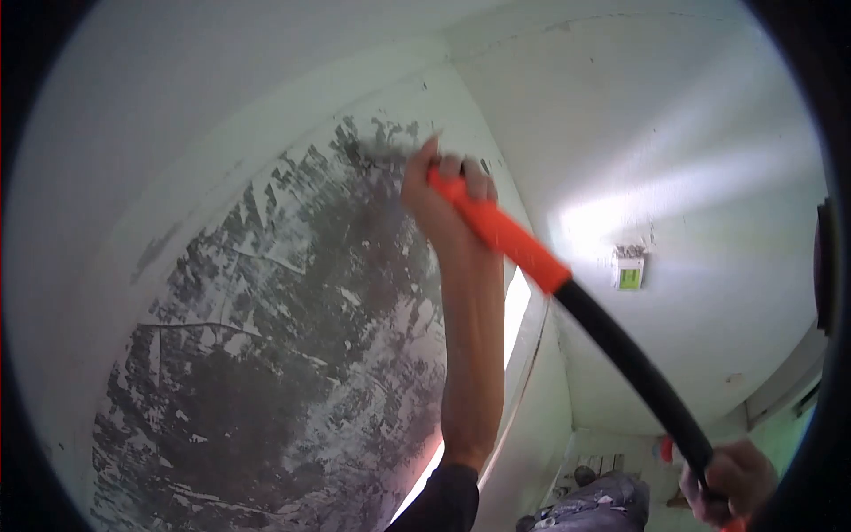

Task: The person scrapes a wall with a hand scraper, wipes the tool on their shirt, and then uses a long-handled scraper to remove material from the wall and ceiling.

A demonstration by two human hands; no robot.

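Observation:
My left hand reaches up in the middle of the view, its fingers wrapped round the orange end of a long-handled scraper. My right hand is at the lower right, closed on the black lower part of the same handle. The handle slants from upper left to lower right. Just left of my left hand, the tool's head is smeared by motion against the wall surface. That surface carries a large rough grey patch, with ragged bits of white coating around and across it.
Smooth white coating surrounds the patch. A small box with a green front sits on the white surface at right, near a bright light streak. Grey stained fabric shows at the bottom. A dark object stands at the right edge.

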